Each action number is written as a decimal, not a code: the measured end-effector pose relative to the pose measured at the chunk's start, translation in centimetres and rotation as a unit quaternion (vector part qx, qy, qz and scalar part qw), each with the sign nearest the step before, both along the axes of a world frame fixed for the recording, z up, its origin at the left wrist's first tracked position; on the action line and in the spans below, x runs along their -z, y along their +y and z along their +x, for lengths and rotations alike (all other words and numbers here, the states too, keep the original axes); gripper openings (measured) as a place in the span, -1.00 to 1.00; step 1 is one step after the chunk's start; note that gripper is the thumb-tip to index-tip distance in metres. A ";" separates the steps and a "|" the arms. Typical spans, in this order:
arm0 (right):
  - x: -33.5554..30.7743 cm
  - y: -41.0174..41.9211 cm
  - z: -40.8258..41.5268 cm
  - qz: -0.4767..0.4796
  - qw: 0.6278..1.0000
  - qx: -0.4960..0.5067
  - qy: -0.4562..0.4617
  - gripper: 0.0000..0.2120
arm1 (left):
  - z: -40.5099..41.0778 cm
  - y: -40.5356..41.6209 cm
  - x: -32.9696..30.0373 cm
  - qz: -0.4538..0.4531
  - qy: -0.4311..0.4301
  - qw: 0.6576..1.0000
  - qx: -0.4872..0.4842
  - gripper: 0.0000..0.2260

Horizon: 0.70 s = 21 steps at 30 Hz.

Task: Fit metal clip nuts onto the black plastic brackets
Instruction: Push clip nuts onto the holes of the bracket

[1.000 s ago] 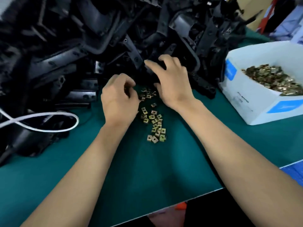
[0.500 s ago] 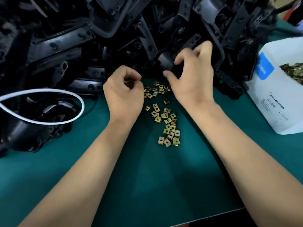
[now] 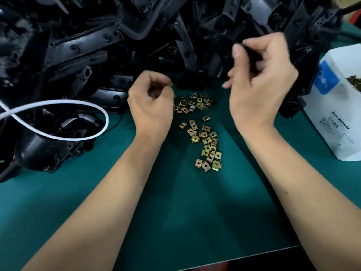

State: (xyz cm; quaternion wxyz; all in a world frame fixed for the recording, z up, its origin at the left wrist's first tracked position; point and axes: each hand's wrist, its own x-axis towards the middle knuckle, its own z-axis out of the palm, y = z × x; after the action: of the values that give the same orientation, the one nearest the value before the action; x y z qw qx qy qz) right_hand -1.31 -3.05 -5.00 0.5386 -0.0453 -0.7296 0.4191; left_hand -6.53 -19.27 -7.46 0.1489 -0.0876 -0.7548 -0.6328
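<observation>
Several brass-coloured clip nuts [image 3: 204, 134] lie scattered on the green mat [image 3: 175, 212] between my hands. A big heap of black plastic brackets [image 3: 121, 45] fills the back of the table. My right hand [image 3: 259, 79] is raised in front of the heap, its fingers curled round a black bracket [image 3: 252, 53] that is blurred and mostly hidden in the fist. My left hand [image 3: 151, 103] hovers just left of the nuts with fingers curled in and fingertips together; whether it pinches a nut is hidden.
A white box with a blue label [image 3: 332, 106] stands at the right edge, holding more clip nuts [image 3: 354, 81]. A white cable loop [image 3: 64, 120] lies over black parts at the left. The mat's front edge [image 3: 234, 259] runs across the bottom.
My right hand has closed on a black bracket at the foot of the heap and lifted it up and to the right. My left hand has stayed curled beside the nuts.
</observation>
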 end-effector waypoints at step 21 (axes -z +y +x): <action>0.9 -0.8 0.3 0.133 0.875 -0.258 -0.387 -0.70 | -2.7 -5.3 -2.0 -0.031 -0.033 0.970 0.240 -0.39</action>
State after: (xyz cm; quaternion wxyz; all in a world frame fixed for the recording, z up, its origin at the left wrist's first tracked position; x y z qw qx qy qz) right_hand -1.02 -3.85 -5.92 0.0872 0.0583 -0.9144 0.3909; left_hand -9.21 -24.54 -5.44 -0.0349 -0.2501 -0.7355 -0.6287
